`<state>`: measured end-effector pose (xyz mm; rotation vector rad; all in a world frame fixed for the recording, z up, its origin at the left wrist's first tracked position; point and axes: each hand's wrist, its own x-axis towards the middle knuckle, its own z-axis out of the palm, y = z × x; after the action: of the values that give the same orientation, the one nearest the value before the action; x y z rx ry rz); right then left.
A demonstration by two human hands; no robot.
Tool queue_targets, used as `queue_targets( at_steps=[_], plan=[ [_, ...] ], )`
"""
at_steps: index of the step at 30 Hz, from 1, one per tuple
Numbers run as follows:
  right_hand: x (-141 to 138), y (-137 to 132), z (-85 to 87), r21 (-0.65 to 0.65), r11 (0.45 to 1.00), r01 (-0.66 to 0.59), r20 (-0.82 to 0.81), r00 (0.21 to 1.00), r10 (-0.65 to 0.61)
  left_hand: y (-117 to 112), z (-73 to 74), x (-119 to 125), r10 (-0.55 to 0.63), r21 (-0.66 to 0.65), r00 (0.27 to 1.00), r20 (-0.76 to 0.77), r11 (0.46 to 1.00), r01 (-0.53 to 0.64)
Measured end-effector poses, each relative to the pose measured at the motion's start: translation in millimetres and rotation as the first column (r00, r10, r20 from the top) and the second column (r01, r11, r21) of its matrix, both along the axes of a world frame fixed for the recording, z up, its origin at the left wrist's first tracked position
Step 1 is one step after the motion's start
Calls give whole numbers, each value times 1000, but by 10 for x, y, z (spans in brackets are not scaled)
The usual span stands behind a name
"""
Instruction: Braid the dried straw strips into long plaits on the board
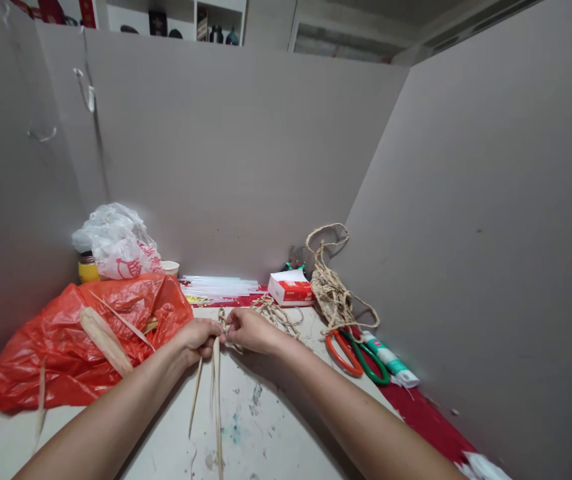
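Observation:
My left hand [202, 338] and my right hand [249, 330] meet over the middle of the table, fingers pinched on a braided cord [222, 319] of tan plant fibre. Loose pale fibre strips [217, 400] hang from under the left fingers toward me, one long and one shorter. More of the thin braided cord [279, 313] lies in loops just beyond my right hand. The fingertips cover the exact spot where strips and cord join.
Left, a red plastic bag [81, 347] carries dry husk strips [103, 340]. Behind it sits a white plastic bag [116, 240]. Clear sticks [219, 285] and a red-white box [291, 288] line the back. Rightward are coiled rope [333, 290], orange-and-green-handled scissors [371, 360] and a tube [391, 360]. Grey partitions [226, 147] enclose the table.

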<state>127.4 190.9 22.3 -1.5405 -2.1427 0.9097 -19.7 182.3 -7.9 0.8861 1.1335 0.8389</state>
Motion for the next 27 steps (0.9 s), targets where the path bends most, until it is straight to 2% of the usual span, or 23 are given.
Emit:
queue_targets(
  at_steps=[3,8,11,15,20,27],
  plan=[
    [-45,3,23,-17,999,47,7,999,-47,-6,26,-13,-9,-2,1000,10,1000,9],
    [-109,-49,101,-259,955,141,-153,971,-185,-7,47,-20,-33,10,999,34,999,33],
    [-109,-71,134,-343,934,105,-147,976,-163,6,39,-23,-50,8,998,42,999,49],
    [-95,-69,133,-338,935,111,-102,983,-154,8,38,-18,-41,7,999,31,999,41],
    [-67,-85,46,-395,917,55,-130,985,-115,-23,28,10,-37,11,999,-7,999,37],
    [-47,-194,-149,-490,872,-1,-284,945,-159,-65,-28,21,-31,19,997,-72,999,33]
  ],
)
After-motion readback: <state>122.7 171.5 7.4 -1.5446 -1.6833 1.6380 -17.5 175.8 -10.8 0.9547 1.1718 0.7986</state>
